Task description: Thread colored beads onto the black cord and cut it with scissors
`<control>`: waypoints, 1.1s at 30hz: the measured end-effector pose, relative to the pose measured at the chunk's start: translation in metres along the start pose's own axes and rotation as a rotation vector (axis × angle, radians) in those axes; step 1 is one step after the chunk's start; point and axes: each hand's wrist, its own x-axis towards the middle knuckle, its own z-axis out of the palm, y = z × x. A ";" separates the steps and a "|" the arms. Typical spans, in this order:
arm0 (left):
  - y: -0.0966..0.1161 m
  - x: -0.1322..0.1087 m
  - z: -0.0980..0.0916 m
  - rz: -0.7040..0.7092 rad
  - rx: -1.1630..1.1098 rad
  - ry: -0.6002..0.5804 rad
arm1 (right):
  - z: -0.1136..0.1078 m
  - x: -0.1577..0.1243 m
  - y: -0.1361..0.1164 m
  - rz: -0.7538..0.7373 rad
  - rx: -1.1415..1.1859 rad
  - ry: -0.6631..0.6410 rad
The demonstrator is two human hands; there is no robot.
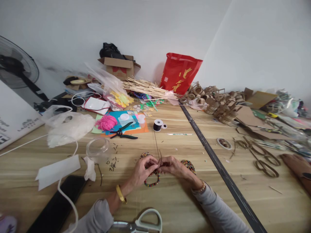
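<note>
My left hand (145, 169) and my right hand (173, 167) meet over the middle of the table, fingertips pinched together. Between them runs a thin dark cord (155, 142), which leads back to a spool of black cord (157, 125). A short dark loop or end stands up at the fingertips; fine detail there is too small to read. Multicoloured bead strings (152, 185) lie under and around my left hand, partly covered by it. Another coiled bead string (188, 166) rests beside my right wrist. White-handled scissors (148, 221) lie at the near edge.
Pruning shears (122, 132) and pink yarn (107, 122) lie on coloured sheets. To the left are a clear round container (97, 147), a plastic bag (69, 126) and a black phone-like slab (58, 205). Brown-handled scissors (264, 158) lie rightward, near another person's hand (296, 166).
</note>
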 end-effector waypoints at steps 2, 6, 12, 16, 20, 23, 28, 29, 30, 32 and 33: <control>-0.004 -0.004 -0.002 -0.003 0.103 -0.012 | -0.002 0.000 0.002 0.002 0.025 -0.010; -0.007 -0.019 -0.004 0.133 0.488 -0.178 | -0.004 0.001 0.004 -0.002 0.056 -0.025; 0.000 -0.038 -0.007 0.322 0.890 -0.389 | -0.007 0.000 0.007 0.050 0.112 -0.046; -0.001 -0.045 -0.009 0.345 0.897 -0.430 | -0.011 -0.002 0.009 0.055 0.107 -0.109; -0.004 -0.054 -0.009 0.346 0.842 -0.461 | -0.015 -0.003 0.010 0.043 0.052 -0.191; 0.000 -0.056 -0.008 0.315 0.792 -0.487 | -0.015 -0.003 0.010 0.027 -0.007 -0.228; 0.009 -0.043 -0.010 0.324 0.767 -0.411 | -0.014 -0.003 0.010 -0.020 -0.108 -0.241; 0.009 -0.040 -0.011 0.351 0.784 -0.396 | -0.014 -0.003 0.010 -0.034 -0.128 -0.235; 0.007 -0.037 -0.013 0.388 0.811 -0.390 | -0.013 -0.003 0.010 -0.044 -0.146 -0.224; 0.002 -0.034 -0.014 0.473 0.886 -0.391 | -0.013 -0.004 0.010 -0.050 -0.173 -0.207; -0.002 -0.034 -0.015 0.505 0.928 -0.394 | -0.013 -0.004 0.010 -0.048 -0.180 -0.202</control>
